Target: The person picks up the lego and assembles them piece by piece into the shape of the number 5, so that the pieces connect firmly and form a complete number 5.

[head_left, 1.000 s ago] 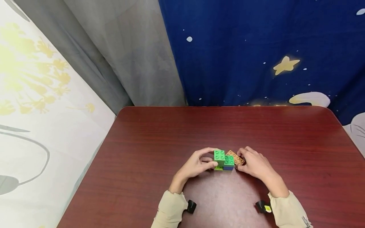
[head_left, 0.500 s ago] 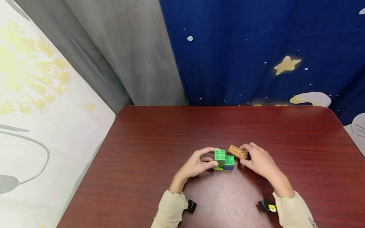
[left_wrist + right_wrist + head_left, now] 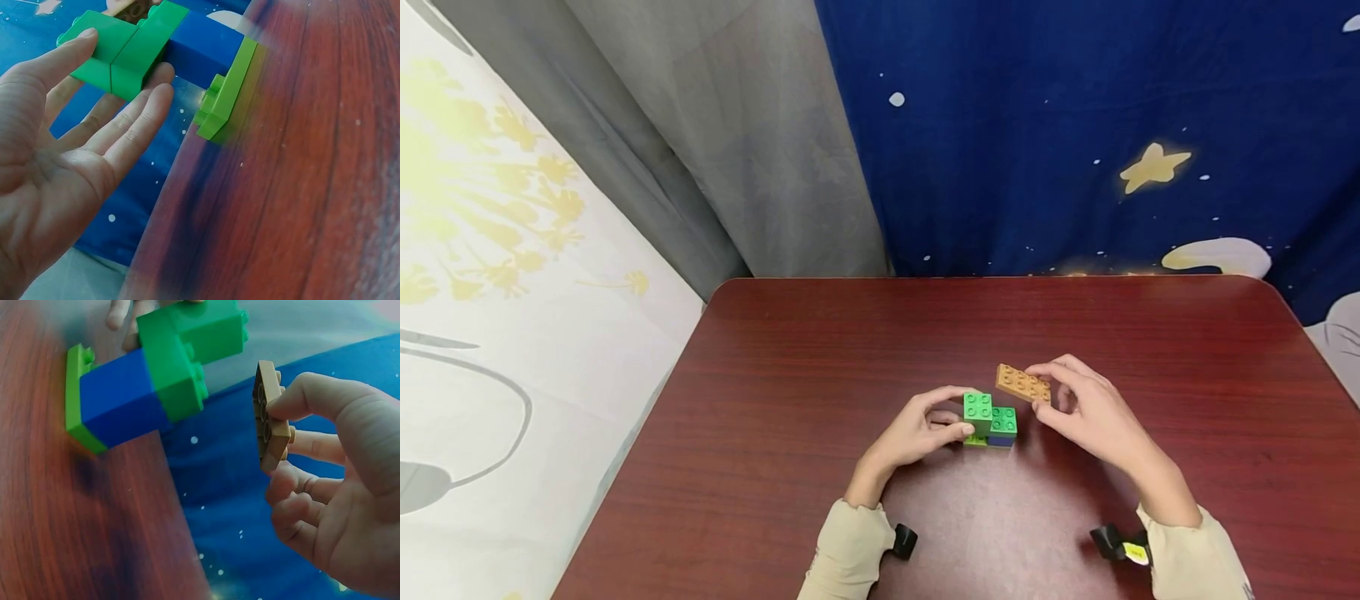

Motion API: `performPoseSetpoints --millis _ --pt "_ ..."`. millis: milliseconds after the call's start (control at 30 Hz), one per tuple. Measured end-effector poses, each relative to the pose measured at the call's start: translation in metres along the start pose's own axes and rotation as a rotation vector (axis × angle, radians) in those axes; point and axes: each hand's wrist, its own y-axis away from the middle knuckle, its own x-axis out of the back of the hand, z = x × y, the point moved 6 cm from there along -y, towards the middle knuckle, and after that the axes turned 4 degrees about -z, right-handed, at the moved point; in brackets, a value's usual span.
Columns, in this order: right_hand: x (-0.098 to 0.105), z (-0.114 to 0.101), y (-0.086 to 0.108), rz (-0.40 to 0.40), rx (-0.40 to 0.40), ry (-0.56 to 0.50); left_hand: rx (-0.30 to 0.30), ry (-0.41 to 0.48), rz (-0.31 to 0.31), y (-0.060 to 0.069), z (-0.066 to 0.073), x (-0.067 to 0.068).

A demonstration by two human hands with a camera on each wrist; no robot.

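Note:
A small tower of toy building bricks stands on the table: a lime flat brick (image 3: 231,94) at the bottom, a blue brick (image 3: 119,394) above it, then a green brick (image 3: 172,378). A second green brick (image 3: 977,407) sits on top, offset to the left. My left hand (image 3: 917,433) grips this top brick between thumb and fingers. Beyond the tower, to its right, my right hand (image 3: 1097,412) pinches a tan flat brick (image 3: 1021,383) by its near end. This tan brick is apart from the tower, with its hollow underside partly visible in the right wrist view.
The dark red wooden table (image 3: 820,350) extends around both hands. Behind its far edge hang a grey curtain (image 3: 760,150) and a blue curtain (image 3: 1015,125) with stars. A black device (image 3: 905,542) is at the left wrist, and another (image 3: 1105,542) at the right.
My right hand has drawn the tan brick from beside the tower towards the far side, turning it slightly. The left hand keeps its grip on the tower, which has stayed in place.

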Motion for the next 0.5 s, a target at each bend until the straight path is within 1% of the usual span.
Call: performPoseSetpoints --millis 167,333,500 --pt "0.001 -0.009 0.0 -0.012 0.001 -0.038 0.002 -0.02 0.012 0.0 0.001 0.001" --pt "0.0 -0.014 0.0 -0.028 0.016 -0.084 0.005 -0.009 0.02 0.0 -0.001 0.001" --pt "-0.003 -0.018 -0.001 -0.002 0.033 -0.114 0.016 -0.02 0.025 0.0 -0.001 0.002"
